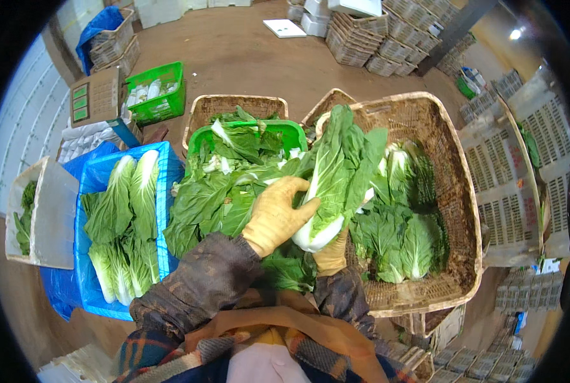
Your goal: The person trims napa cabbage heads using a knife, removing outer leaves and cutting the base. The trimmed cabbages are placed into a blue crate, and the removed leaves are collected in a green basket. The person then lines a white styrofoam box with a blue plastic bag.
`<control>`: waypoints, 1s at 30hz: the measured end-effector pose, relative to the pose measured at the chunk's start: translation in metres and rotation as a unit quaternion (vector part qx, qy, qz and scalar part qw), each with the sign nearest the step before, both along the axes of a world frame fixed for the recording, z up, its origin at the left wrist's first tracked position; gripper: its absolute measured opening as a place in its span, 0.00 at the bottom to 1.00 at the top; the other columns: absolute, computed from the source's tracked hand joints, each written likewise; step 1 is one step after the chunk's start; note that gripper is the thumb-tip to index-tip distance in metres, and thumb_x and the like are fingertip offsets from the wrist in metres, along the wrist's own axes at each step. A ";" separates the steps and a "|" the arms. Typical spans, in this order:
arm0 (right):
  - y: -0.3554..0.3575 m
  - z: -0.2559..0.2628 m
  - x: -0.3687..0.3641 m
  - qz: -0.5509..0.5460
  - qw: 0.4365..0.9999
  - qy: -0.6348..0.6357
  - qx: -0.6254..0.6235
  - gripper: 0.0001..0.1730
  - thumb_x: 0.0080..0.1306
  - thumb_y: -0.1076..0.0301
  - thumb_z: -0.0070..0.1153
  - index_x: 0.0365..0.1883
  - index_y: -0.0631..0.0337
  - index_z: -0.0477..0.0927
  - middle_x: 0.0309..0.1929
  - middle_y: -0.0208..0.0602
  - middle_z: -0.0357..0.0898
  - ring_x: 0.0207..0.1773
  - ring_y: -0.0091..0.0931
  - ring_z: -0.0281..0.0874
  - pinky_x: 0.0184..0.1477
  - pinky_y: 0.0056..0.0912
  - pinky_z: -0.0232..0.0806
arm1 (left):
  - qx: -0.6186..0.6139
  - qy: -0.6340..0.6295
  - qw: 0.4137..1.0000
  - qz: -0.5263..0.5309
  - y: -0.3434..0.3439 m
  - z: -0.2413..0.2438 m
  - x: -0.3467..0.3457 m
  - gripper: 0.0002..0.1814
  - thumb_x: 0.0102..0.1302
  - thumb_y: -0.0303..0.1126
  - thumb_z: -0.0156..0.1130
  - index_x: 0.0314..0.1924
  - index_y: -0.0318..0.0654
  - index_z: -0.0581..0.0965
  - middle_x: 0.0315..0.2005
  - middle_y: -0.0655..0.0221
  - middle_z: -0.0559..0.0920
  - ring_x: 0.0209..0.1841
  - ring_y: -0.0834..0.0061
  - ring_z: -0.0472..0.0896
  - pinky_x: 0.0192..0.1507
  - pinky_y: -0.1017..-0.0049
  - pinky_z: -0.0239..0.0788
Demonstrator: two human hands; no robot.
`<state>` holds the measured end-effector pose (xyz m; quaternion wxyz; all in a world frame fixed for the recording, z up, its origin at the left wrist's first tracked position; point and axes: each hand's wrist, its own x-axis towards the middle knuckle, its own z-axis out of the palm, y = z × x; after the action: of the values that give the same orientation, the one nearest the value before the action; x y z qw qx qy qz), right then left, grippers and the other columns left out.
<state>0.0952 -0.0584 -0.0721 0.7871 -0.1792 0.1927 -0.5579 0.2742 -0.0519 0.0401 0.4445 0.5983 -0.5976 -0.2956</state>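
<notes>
My right hand (332, 253), in a yellow glove, holds a leafy Chinese cabbage (333, 191) from beneath, its white base towards me. My left hand (281, 213), gloved alike, has its thumb against the cabbage's left side; whether its fingers grip a leaf is hard to tell. Loose green leaves (208, 196) lie heaped under and left of my hands, over a green crate (294, 128). On the right, a brown, dirt-stained plastic basket (462, 191) holds several cabbages (416, 239). To the left, a blue-lined crate (163, 206) contains several trimmed cabbages (144, 191) in two rows.
A white foam box (57, 215) with greens stands at far left. Beyond are a cardboard box (96, 98) and a green crate (158, 107) with white-wrapped items. Stacked baskets (357, 40) stand at the back, with more crates (500, 191) at right. A white lid (284, 28) lies on the floor.
</notes>
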 end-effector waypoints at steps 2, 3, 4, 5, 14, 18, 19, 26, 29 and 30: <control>0.001 0.005 0.002 -0.021 1.000 0.011 0.006 0.50 0.63 0.38 0.68 0.75 0.56 0.64 0.71 0.39 0.70 0.73 0.37 0.66 0.77 0.46 0.57 | 0.045 0.022 0.998 0.046 -0.004 0.010 -0.004 0.16 0.58 0.34 0.73 0.44 0.34 0.84 0.42 0.61 0.86 0.43 0.69 0.85 0.49 0.71 0.76; 0.003 0.009 0.002 -0.027 0.999 0.018 0.010 0.49 0.63 0.38 0.67 0.75 0.55 0.64 0.71 0.38 0.70 0.73 0.37 0.66 0.77 0.46 0.57 | 0.055 0.049 0.995 0.073 -0.005 0.011 -0.003 0.16 0.58 0.34 0.73 0.44 0.34 0.84 0.41 0.62 0.86 0.41 0.70 0.84 0.48 0.71 0.76; 0.003 0.012 0.002 -0.032 0.999 0.025 0.015 0.49 0.63 0.38 0.67 0.74 0.55 0.64 0.71 0.38 0.70 0.73 0.38 0.66 0.77 0.46 0.57 | 0.064 0.076 0.990 0.100 -0.004 0.011 -0.003 0.16 0.58 0.33 0.73 0.44 0.33 0.84 0.41 0.62 0.86 0.39 0.71 0.84 0.47 0.71 0.76; -0.001 0.025 0.006 -0.052 0.997 0.040 0.031 0.45 0.65 0.34 0.61 0.72 0.52 0.67 0.67 0.38 0.73 0.68 0.39 0.71 0.69 0.48 0.67 | 0.013 0.152 0.982 0.111 0.004 0.012 -0.002 0.16 0.58 0.35 0.72 0.43 0.33 0.82 0.37 0.63 0.86 0.41 0.72 0.84 0.45 0.71 0.77; -0.101 0.066 -0.035 -0.111 0.978 0.141 0.105 0.40 0.64 0.23 0.48 0.60 0.42 0.76 0.50 0.21 0.82 0.36 0.27 0.75 0.24 0.31 0.54 | -0.084 0.071 0.988 -0.110 0.086 -0.072 0.003 0.13 0.57 0.23 0.63 0.44 0.31 0.82 0.43 0.58 0.85 0.43 0.63 0.85 0.47 0.68 0.76; -0.122 0.108 -0.054 -0.201 0.879 0.432 0.018 0.39 0.67 0.30 0.56 0.62 0.53 0.77 0.53 0.31 0.83 0.43 0.29 0.79 0.31 0.40 0.66 | 0.186 0.459 0.865 -0.077 0.023 -0.020 0.043 0.26 0.66 0.30 0.61 0.64 0.33 0.73 0.50 0.59 0.83 0.48 0.67 0.83 0.52 0.65 0.76; -0.103 0.140 -0.027 -0.200 0.866 0.458 -0.009 0.37 0.69 0.35 0.57 0.61 0.58 0.78 0.50 0.36 0.83 0.43 0.30 0.80 0.37 0.41 0.70 | 0.243 0.371 0.896 -0.023 -0.001 -0.020 0.063 0.28 0.67 0.35 0.63 0.64 0.31 0.72 0.50 0.58 0.83 0.49 0.64 0.83 0.55 0.66 0.75; -0.042 0.134 0.061 -0.076 0.794 0.585 -0.145 0.38 0.66 0.48 0.68 0.62 0.70 0.73 0.52 0.49 0.83 0.50 0.35 0.83 0.50 0.42 0.77 | -0.123 0.281 0.943 0.129 0.034 -0.006 0.103 0.70 0.60 0.54 0.75 0.79 0.33 0.31 0.78 0.40 0.49 0.79 0.45 0.52 0.79 0.55 0.49; 0.014 0.089 0.159 0.002 0.741 0.597 -0.308 0.37 0.62 0.63 0.74 0.66 0.67 0.74 0.57 0.42 0.80 0.53 0.29 0.78 0.55 0.32 0.72 | -0.151 0.361 0.914 0.110 0.100 -0.019 0.141 0.73 0.56 0.53 0.80 0.81 0.40 0.32 0.78 0.45 0.50 0.78 0.51 0.53 0.77 0.55 0.51; 0.045 0.097 0.196 0.044 0.748 0.559 -0.354 0.35 0.60 0.71 0.73 0.66 0.65 0.75 0.58 0.37 0.79 0.55 0.28 0.76 0.54 0.29 0.71 | -0.157 0.194 0.940 0.234 0.113 -0.021 0.159 0.73 0.55 0.53 0.81 0.81 0.38 0.35 0.76 0.47 0.56 0.76 0.55 0.58 0.75 0.58 0.56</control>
<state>0.2907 -0.0130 0.0245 0.4420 -0.7335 0.3788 -0.3510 0.4330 0.0611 0.0190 0.6968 0.5745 -0.3818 -0.1964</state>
